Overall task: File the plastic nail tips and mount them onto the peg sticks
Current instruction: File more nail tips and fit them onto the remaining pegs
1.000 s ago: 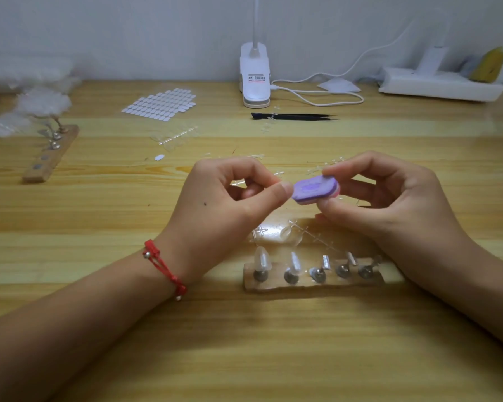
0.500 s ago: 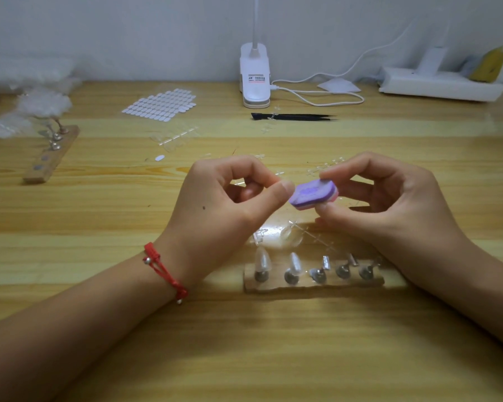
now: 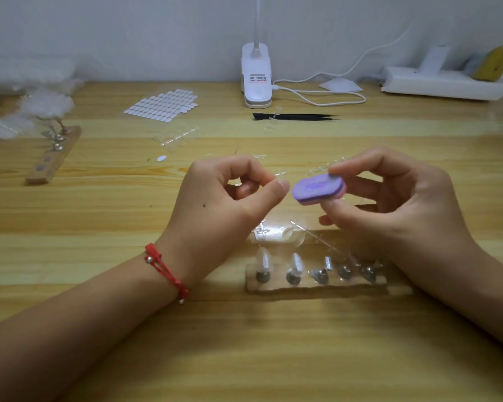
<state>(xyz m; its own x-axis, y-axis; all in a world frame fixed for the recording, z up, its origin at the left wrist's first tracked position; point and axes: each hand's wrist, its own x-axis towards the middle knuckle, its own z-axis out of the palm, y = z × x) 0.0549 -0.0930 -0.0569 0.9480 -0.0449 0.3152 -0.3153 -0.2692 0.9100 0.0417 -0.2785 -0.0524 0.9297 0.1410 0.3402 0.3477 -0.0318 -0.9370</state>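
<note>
Right grip (image 3: 395,207) clamped on purple file block (image 3: 317,189), just beside left grip (image 3: 224,201) pinched together on something too small to tell, both above peg board (image 3: 317,288) on bench (image 3: 99,216), two nail tips (image 3: 263,261) mounted at left.

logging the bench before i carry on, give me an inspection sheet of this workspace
surface: wooden table.
job's things: near peg block with five pegs, two carrying nail tips; second peg block far left; purple file block.
clutter: tab sheet, black tweezers, clear sprues.
hands: right hand pinches the file block; left hand pinches a small clear piece, probably a nail tip.
cables: white cable looping from the lamp base.
surroundings: white wall, power strip at right rear.
</note>
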